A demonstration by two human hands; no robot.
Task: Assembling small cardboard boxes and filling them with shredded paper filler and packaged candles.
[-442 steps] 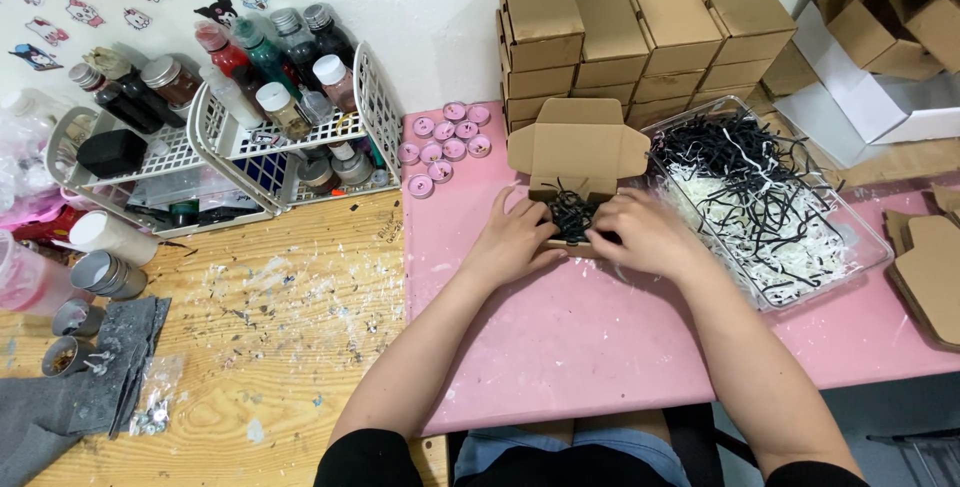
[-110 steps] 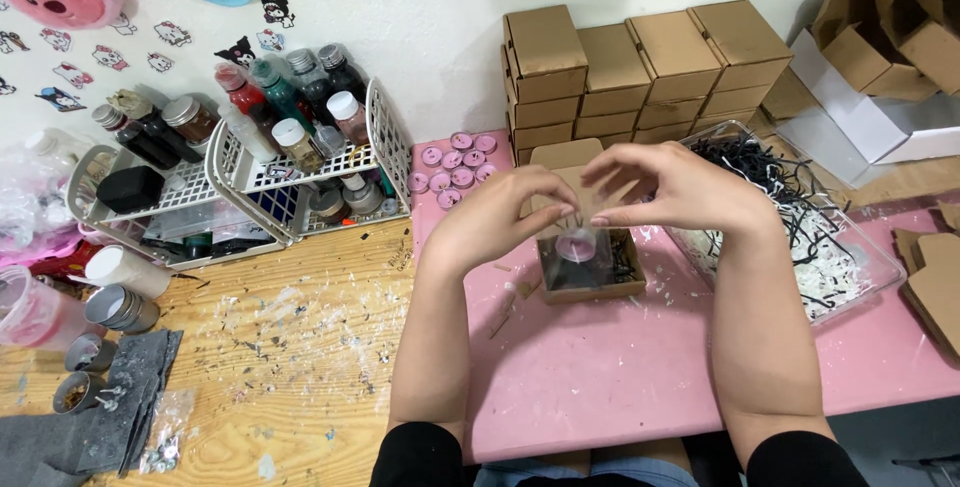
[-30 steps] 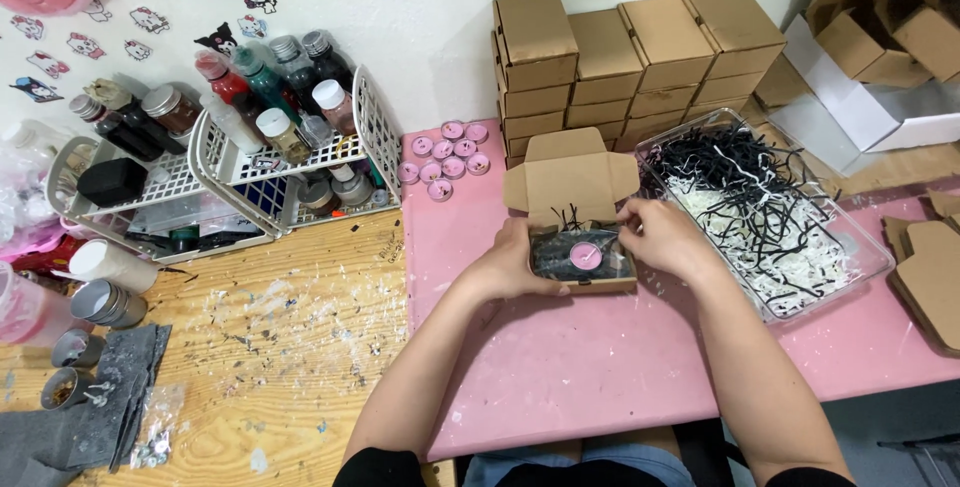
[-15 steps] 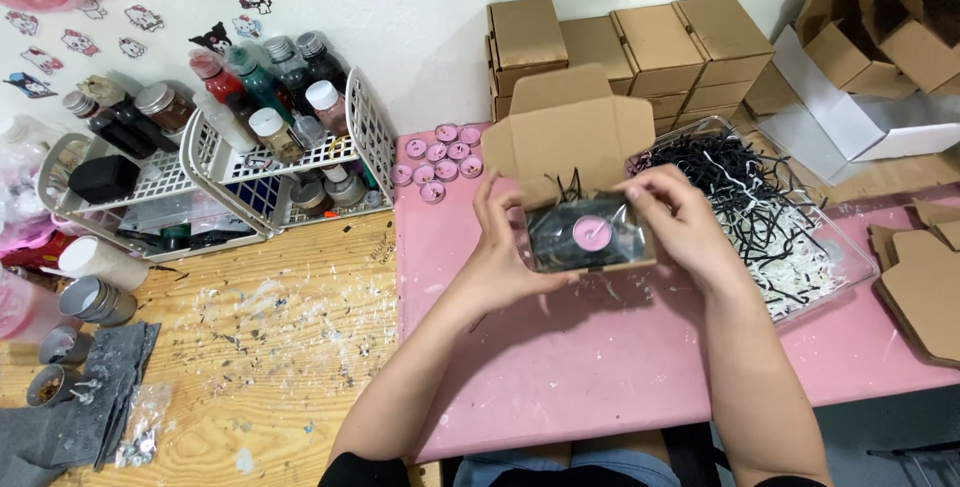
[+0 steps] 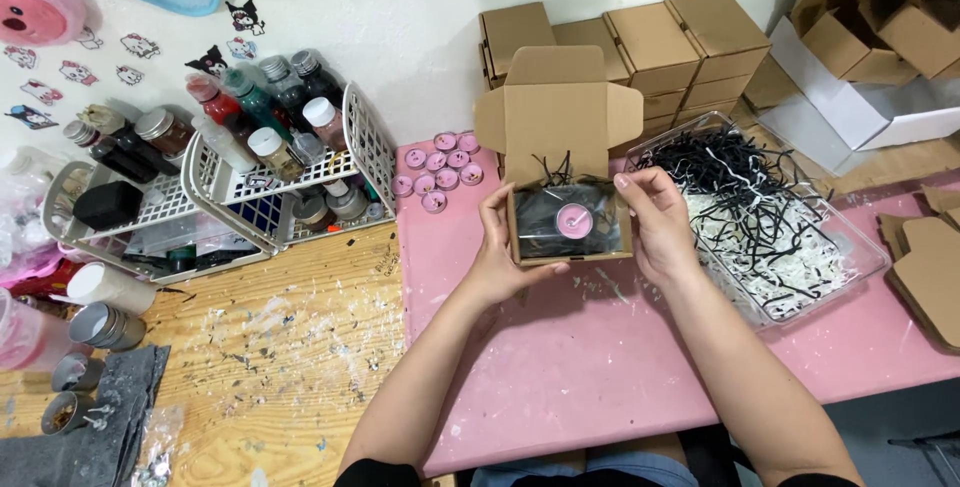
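Left hand (image 5: 503, 257) and right hand (image 5: 655, 222) grip 1 open box (image 5: 560, 147) (underside hidden).

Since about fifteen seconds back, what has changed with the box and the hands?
The open cardboard box has been lifted off the pink mat, and a pink round candle now lies on the black shredded paper inside it. The left hand and right hand, earlier pressing paper into the box, now hold its sides. The tray of shreds, stacked boxes and bottle baskets stayed put.
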